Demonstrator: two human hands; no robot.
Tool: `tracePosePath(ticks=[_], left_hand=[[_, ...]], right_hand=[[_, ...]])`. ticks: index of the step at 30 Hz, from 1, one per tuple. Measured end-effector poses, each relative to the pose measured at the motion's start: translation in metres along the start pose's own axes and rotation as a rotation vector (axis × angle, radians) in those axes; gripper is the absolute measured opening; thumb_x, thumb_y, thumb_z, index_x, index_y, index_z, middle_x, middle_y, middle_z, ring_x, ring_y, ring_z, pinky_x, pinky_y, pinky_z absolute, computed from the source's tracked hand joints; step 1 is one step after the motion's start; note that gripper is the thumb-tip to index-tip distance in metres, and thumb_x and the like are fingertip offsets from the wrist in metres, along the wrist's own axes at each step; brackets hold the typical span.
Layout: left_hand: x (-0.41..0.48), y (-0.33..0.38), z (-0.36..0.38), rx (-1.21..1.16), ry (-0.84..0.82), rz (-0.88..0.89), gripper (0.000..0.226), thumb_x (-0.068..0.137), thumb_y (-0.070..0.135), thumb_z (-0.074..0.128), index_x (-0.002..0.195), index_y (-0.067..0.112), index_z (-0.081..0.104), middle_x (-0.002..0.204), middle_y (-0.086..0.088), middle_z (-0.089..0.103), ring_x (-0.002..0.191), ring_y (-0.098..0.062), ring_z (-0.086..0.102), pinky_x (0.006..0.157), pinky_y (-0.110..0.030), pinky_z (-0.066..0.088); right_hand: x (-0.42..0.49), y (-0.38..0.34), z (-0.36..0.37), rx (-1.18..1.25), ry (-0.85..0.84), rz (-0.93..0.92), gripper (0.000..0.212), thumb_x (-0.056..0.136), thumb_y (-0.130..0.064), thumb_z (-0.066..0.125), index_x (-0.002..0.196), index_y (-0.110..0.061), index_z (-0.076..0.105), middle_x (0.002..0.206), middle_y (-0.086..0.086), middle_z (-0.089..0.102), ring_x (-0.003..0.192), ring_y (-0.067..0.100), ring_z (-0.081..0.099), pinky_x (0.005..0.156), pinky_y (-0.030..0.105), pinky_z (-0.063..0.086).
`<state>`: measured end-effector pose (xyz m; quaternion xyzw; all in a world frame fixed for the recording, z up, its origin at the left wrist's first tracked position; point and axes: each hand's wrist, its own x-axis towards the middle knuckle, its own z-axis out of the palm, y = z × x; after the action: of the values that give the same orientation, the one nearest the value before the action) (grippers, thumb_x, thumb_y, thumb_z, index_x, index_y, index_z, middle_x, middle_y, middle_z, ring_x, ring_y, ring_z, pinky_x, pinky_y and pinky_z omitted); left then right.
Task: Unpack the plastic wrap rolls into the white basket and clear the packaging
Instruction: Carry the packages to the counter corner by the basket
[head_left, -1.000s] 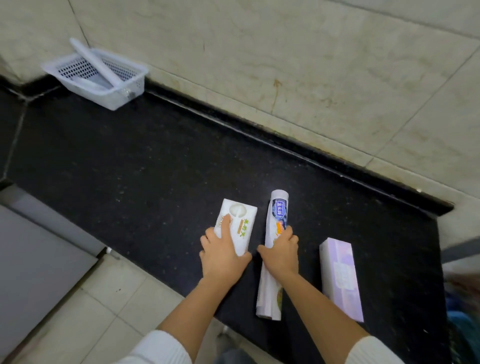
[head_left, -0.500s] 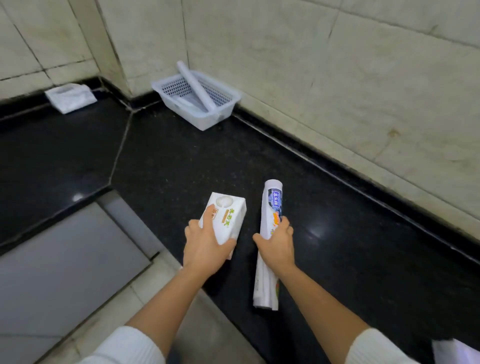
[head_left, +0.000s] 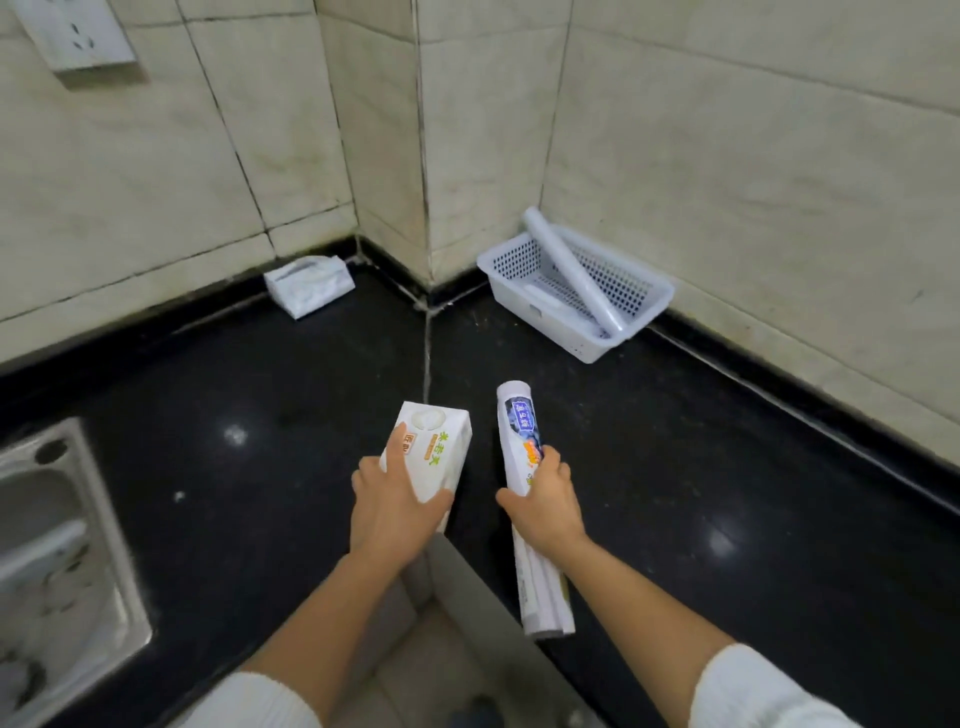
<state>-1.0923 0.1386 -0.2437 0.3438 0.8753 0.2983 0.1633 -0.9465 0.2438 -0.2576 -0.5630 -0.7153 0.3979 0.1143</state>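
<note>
The left hand (head_left: 392, 506) is gripping a white carton (head_left: 431, 449), thumb lying along its top face and fingers wrapped underneath. Just beside it, the right hand (head_left: 545, 506) is closing around the middle of a wrapped roll (head_left: 522, 452), whose printed sleeve is sticking out ahead of the knuckles while its loose end is trailing back under the wrist. Both are being held above the black counter (head_left: 727, 441). Well ahead of the right hand, against the wall, the white basket (head_left: 647, 306) is already holding a bare roll (head_left: 571, 270) that is leaning across its rim. Far ahead of the left hand, a crumpled white packet (head_left: 309, 283) is lying in the corner. The person seems to be carrying this pair toward the basket; next the wrapping probably needs stripping off before the roll is dropped in, and the carton needs opening or setting aside.
</note>
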Motion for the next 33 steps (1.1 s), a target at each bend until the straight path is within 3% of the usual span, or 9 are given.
tracePosePath(ticks=[15,21,26,33], left_hand=[[0.258,-0.016,-0.015,0.055,-0.033,0.001,0.098,0.071,0.046,0.067,0.146,0.039,0.006,0.13,-0.009,0.035,0.12,-0.027,0.034,0.085,-0.041,0.044],[0.327,-0.036,-0.029,0.142,-0.051,0.117,0.095,0.072,0.045,0.069,0.146,0.036,0.01,0.13,-0.01,0.034,0.118,-0.026,0.03,0.088,-0.039,0.04],[0.369,-0.053,-0.045,0.186,-0.095,0.196,0.09,0.076,0.043,0.068,0.147,0.03,0.015,0.136,-0.01,0.033,0.124,-0.029,0.027,0.101,-0.048,0.036],[0.386,-0.072,-0.057,0.331,-0.17,0.224,0.081,0.08,0.041,0.065,0.147,0.026,0.022,0.15,-0.012,0.026,0.133,-0.034,0.023,0.112,-0.049,0.026]], right_hand=[[0.226,-0.11,0.046,-0.09,0.028,0.031,0.084,0.075,-0.031,0.069,0.14,-0.008,0.022,0.129,0.015,0.041,0.119,0.034,0.044,0.092,0.041,0.044],[0.25,-0.115,0.058,-0.158,0.046,0.075,0.09,0.076,-0.033,0.07,0.144,-0.009,0.018,0.132,0.014,0.039,0.121,0.034,0.041,0.094,0.044,0.045],[0.252,-0.113,0.061,-0.165,0.045,0.114,0.093,0.075,-0.035,0.072,0.146,-0.009,0.017,0.132,0.012,0.037,0.123,0.032,0.041,0.094,0.042,0.045],[0.245,-0.115,0.064,-0.229,0.068,0.119,0.095,0.076,-0.04,0.071,0.146,-0.009,0.016,0.136,0.012,0.037,0.125,0.03,0.039,0.097,0.043,0.044]])
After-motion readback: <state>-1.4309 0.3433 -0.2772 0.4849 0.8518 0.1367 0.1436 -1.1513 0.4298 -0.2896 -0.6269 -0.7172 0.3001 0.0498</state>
